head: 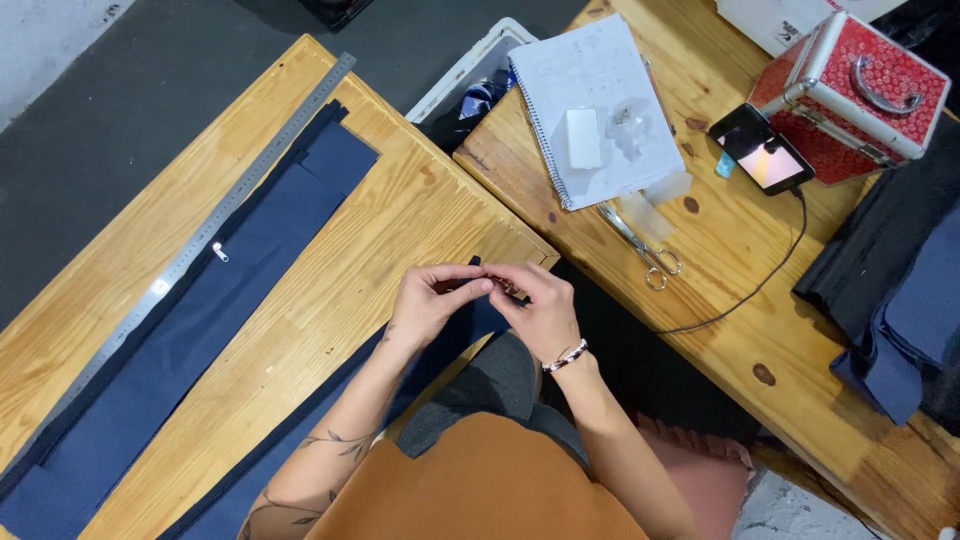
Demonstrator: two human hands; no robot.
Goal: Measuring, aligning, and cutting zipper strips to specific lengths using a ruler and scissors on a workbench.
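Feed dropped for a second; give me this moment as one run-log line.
left hand: pinching small item, unclear | right hand: fingertips meet left's | navy strip: under hands | steel ruler, zippered navy panel: untouched

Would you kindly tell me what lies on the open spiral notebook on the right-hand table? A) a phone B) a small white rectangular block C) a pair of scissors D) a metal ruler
B: a small white rectangular block rests on the spiral notebook, while the scissors and phone lie on the wood beside it.
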